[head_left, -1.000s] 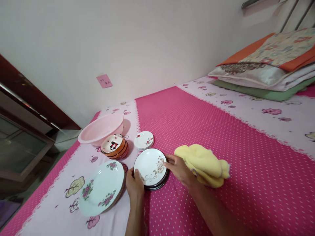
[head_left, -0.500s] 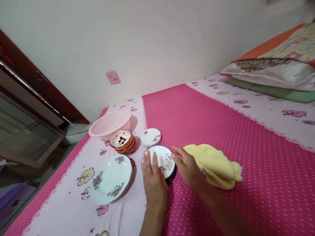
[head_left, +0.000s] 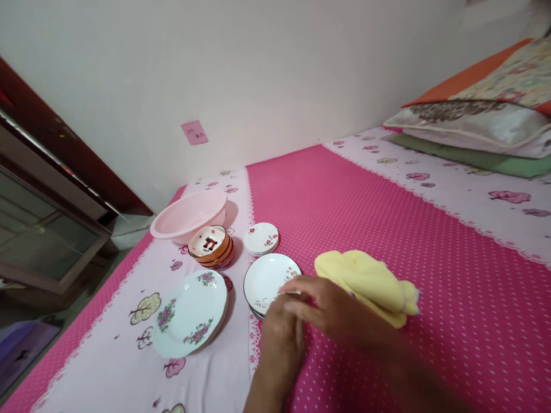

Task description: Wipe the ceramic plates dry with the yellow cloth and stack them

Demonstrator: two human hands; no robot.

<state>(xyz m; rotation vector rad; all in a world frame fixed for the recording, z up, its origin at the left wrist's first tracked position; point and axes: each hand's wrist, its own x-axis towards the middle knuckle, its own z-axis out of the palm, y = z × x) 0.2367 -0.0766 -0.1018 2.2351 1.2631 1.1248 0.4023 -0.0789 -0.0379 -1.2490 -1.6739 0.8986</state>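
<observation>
A stack of white plates with dark rims and a gold pattern (head_left: 267,277) lies on the pink dotted bedspread (head_left: 387,218). My two hands meet at the stack's near right edge. My right hand (head_left: 331,307) reaches leftward with its fingers stretched out over the plate's rim and across my left hand (head_left: 279,338). My left hand's fingers are covered by the right hand and blurred. A crumpled yellow cloth (head_left: 365,281) lies just right of the plates, behind my right wrist.
A large floral plate (head_left: 189,312) sits left of the stack. Behind it are stacked orange bowls (head_left: 210,245), small white saucers (head_left: 260,237) and a pink basin (head_left: 189,213). Folded bedding (head_left: 473,126) lies far right. A wall runs behind, and the bed's edge drops off at the left.
My left hand slid back off the plate's top to its near edge. My right hand swung left from beside the cloth to lie over the left hand.
</observation>
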